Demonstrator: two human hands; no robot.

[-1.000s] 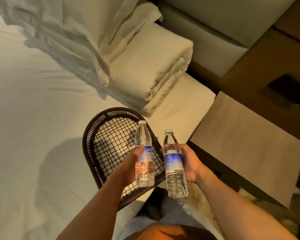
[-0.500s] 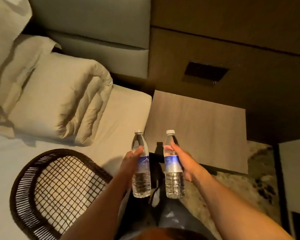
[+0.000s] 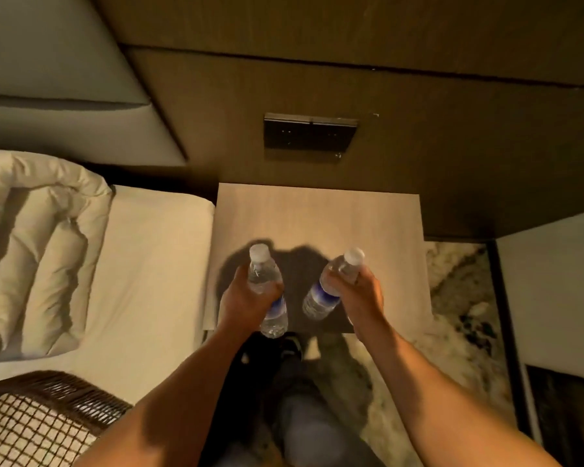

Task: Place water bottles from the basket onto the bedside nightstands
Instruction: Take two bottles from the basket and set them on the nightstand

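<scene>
Two water bottles, one in each closed grip: left hand (image 3: 246, 299) wrapped around the left bottle (image 3: 267, 291), right hand (image 3: 361, 294) around the right bottle (image 3: 332, 286), both above the worktop (image 3: 317, 214), while the basket (image 3: 41, 419) showed only mesh.

**Two bottles held over the nightstand**

Two clear water bottles with white caps and blue labels hang above the nightstand's (image 3: 317, 214) front edge: the left bottle (image 3: 265, 291) nearly upright, the right bottle (image 3: 331, 288) tilted, cap toward the right. The wicker basket (image 3: 58, 392) sits on the bed.

Clear glossy plastic bottles (image 3: 266, 291), matt wood-grain nightstand (image 3: 317, 217), dark woven wicker basket (image 3: 58, 396)
</scene>
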